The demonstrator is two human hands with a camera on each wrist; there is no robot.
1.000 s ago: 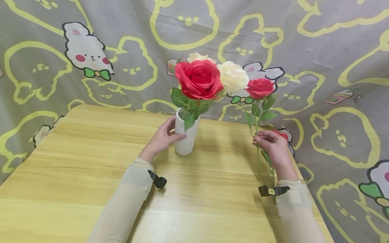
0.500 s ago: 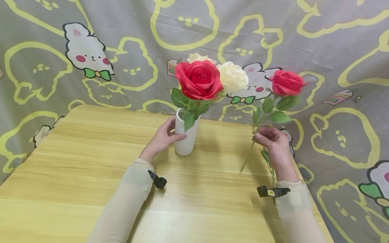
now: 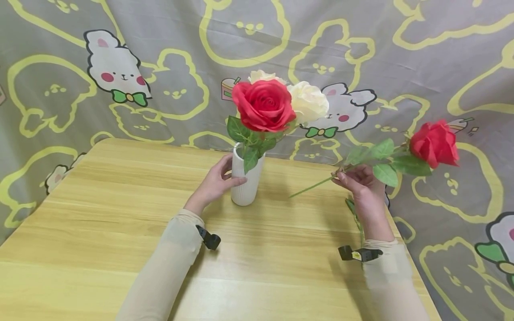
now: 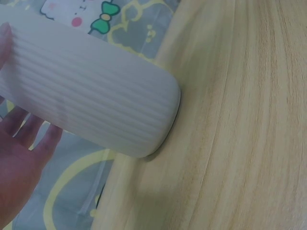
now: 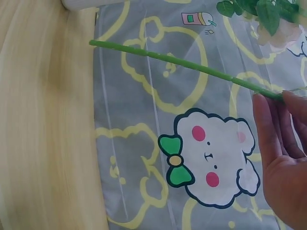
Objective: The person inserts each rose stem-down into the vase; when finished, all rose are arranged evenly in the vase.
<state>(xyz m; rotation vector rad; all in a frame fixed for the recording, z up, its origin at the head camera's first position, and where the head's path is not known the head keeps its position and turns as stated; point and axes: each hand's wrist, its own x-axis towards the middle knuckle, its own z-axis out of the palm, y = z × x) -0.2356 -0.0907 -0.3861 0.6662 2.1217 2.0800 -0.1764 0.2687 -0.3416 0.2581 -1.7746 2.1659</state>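
Note:
A white ribbed vase [image 3: 247, 189] stands upright on the table, holding a red rose [image 3: 263, 105] and cream roses [image 3: 308, 102]. My left hand [image 3: 217, 180] grips the vase's side, thumb in front and fingers behind; the left wrist view shows the ribbed vase [image 4: 96, 86] with its base on the wood. To the right, my right hand [image 3: 367, 200] pinches the stem of another red rose [image 3: 433, 143] between thumb and fingers. This rose is tilted, bloom to the right, and its bare green stem [image 5: 192, 64] points left toward the vase, apart from it.
Another leafy stem [image 3: 352, 208] lies on the table [image 3: 120, 232] by my right wrist, partly hidden by hand and sleeve. A grey curtain [image 3: 160, 26] with cartoon prints hangs directly behind the table and along its right edge.
The rose in my right hand has swung from upright to a slant, its bloom moving right and its stem end swinging left and up. My left hand and the vase have stayed put.

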